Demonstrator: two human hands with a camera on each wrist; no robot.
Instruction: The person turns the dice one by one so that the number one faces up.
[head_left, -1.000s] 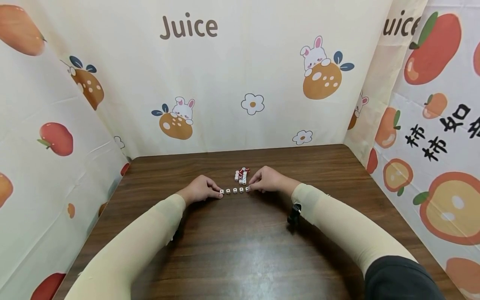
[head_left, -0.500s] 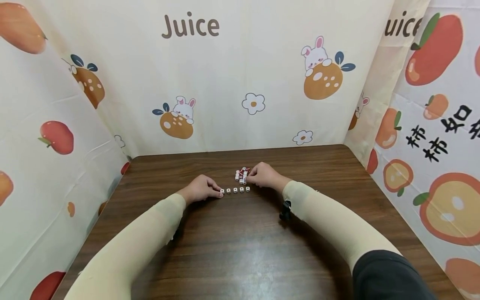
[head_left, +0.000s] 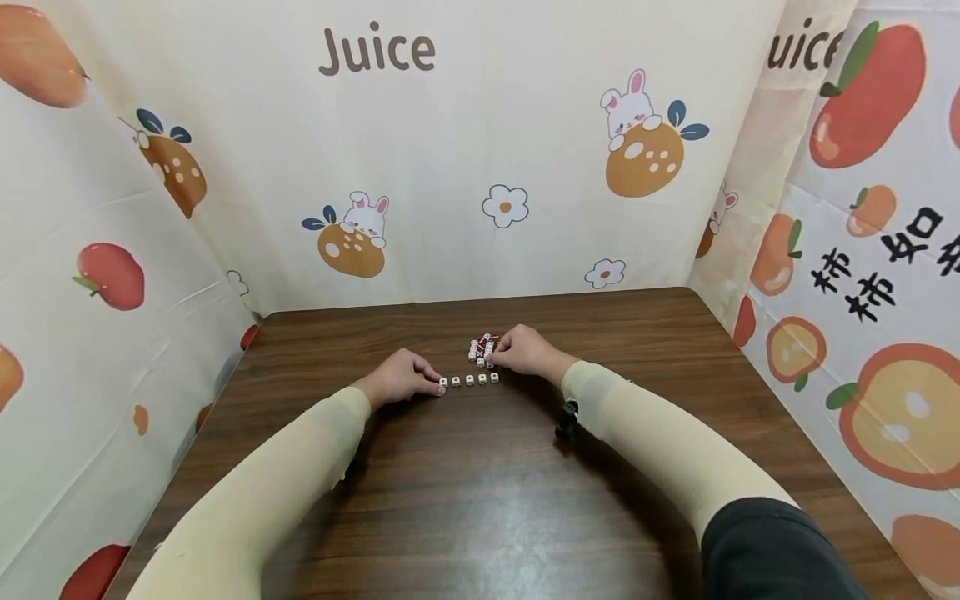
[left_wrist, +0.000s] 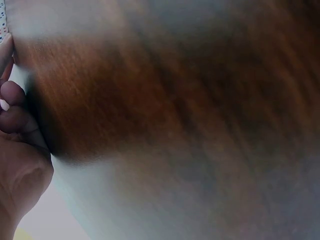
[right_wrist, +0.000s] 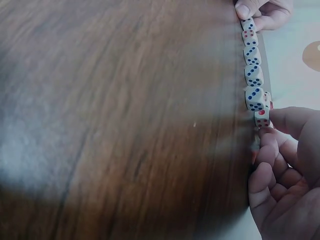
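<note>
A row of several white dice [head_left: 469, 380] lies spaced out across the table. My left hand [head_left: 402, 377] pinches the die at the left end [head_left: 443, 382] between thumb and finger. Behind the row sits a small cluster of white and red dice [head_left: 481, 349]. At this cluster's right front, my right hand [head_left: 527, 350] holds a white die; in the right wrist view that die [right_wrist: 261, 118], with red pips showing, is between thumb and forefinger. The left wrist view catches only part of my left hand [left_wrist: 22, 150] at its edge.
The brown wooden table [head_left: 480, 483] runs back to a printed cloth wall [head_left: 450, 150]. More printed cloth hangs at the left and right sides. A small black object [head_left: 567, 421] hangs under my right wrist.
My right hand has left the right end of the row and moved back and left to the cluster, where it now pinches a die. My left hand stays at the left-end die.
</note>
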